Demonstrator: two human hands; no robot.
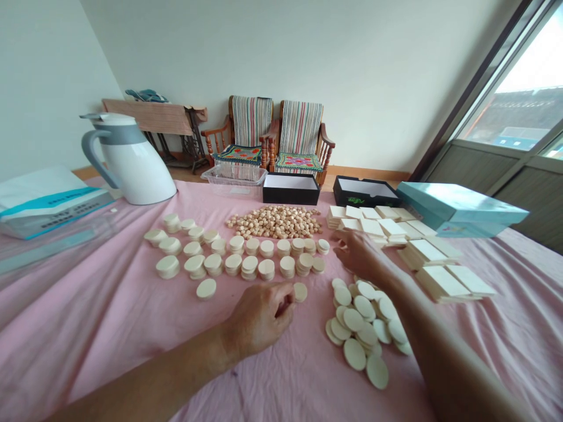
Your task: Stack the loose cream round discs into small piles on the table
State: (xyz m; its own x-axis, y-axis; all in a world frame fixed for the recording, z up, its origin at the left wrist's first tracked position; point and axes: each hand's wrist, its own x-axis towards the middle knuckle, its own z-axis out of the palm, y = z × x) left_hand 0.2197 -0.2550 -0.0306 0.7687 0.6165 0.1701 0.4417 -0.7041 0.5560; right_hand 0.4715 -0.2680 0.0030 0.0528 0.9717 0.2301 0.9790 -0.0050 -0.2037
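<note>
A pale disc [300, 292] is touched by the curled left hand [259, 319], grip unclear, and the right hand [356, 255] is held open near stacked tiles [378, 228].

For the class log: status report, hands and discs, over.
Left hand at loose disc; right hand beyond disc pile; cream slabs beside it.

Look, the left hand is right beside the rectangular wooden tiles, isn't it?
Not quite: the head view shows the left hand beside a round wooden disc, not the tiles. The rectangular wooden tiles are nearer the right hand.
</note>
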